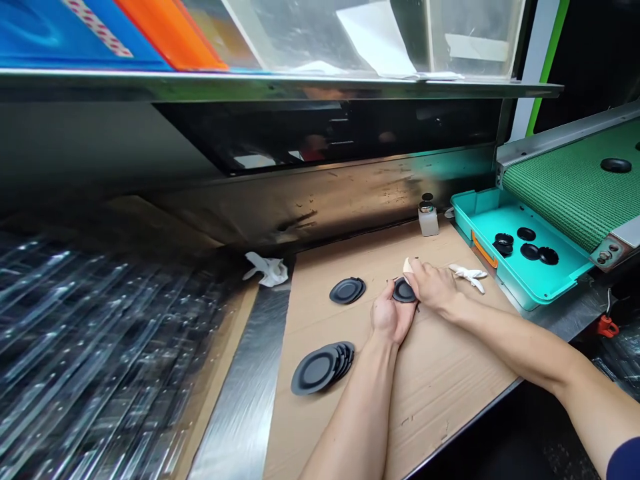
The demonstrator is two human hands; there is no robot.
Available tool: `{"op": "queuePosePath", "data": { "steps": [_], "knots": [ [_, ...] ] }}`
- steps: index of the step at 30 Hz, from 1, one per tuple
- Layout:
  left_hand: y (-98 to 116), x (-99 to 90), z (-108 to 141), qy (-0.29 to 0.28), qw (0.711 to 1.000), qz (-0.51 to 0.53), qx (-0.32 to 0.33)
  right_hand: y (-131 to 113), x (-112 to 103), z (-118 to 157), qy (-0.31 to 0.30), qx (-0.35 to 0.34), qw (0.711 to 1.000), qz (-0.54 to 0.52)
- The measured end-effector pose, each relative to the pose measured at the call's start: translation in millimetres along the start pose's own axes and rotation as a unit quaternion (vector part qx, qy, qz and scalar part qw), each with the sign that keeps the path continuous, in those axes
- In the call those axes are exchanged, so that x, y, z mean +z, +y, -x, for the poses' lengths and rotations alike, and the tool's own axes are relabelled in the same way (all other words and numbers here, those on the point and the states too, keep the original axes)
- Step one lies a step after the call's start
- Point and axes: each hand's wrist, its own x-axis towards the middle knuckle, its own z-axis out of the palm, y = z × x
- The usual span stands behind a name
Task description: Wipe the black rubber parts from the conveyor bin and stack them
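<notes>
My left hand point(393, 317) is closed around the edge of a round black disc point(403, 290), which lies in its palm and faces up. Against the disc's upper right, my right hand point(431, 283) pinches a small white cloth point(407, 267). Left of the hands, a short stack of similar black discs point(346, 291) rests on the cardboard sheet point(365, 413). Nearer to me lies a larger fanned stack of discs point(319, 370). Part of the held disc is hidden by my right fingers.
A turquoise tray point(555, 290) with several black discs stands at right, beside a green conveyor belt point(565, 177) carrying another disc. A white bottle point(429, 221) stands at the back. Crumpled white cloths point(270, 269) lie about. Clear plastic trays point(100, 360) fill the left; a metal shelf point(280, 87) overhangs.
</notes>
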Motion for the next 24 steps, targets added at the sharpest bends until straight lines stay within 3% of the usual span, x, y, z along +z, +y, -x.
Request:
{"op": "queuePosePath", "data": {
  "steps": [4, 6, 8, 12, 15, 17, 19, 21, 24],
  "knots": [
    [-0.3, -1.0, -2.9, -0.018, 1.0, -0.014, -0.003, 3.1, 2.8, 1.6, 0.012, -0.018, 1.0, -0.015],
    [2.7, -2.3, -5.4, -0.009, 1.0, -0.025, 0.009, 6.2, 0.9, 3.2, 0.006, 0.016, 1.0, -0.026],
    [8.9, -4.9, -8.0, 0.014, 0.998, -0.037, 0.039, 9.5, -4.5, 5.5, -0.004, 0.032, 0.999, -0.037],
    [24.1, -14.2, -9.7, 0.047, 0.989, -0.058, 0.124, 18.4, -24.1, 9.3, 0.037, -0.038, 0.998, -0.018],
    [29.7, -17.7, -5.3, 0.053, 0.979, -0.073, 0.181, 35.8, -40.5, 7.4, 0.084, 0.029, 0.995, 0.045],
    [30.0, -15.6, -0.5, 0.044, 0.981, -0.087, 0.17, 51.1, -48.2, 4.3, 0.046, 0.101, 0.991, 0.081],
    [28.7, -11.2, 4.4, 0.034, 0.987, -0.1, 0.121, 62.9, -52.2, 1.1, -0.028, 0.125, 0.989, 0.07],
    [26.8, -6.7, 8.3, 0.017, 0.992, -0.103, 0.068, 66.7, -52.9, -1.3, -0.055, 0.079, 0.995, 0.008],
    [22.0, -2.7, 12.0, -0.019, 0.994, -0.106, 0.026, 59.1, -49.1, -2.8, 0.019, -0.043, 0.994, -0.097]
  ]
}}
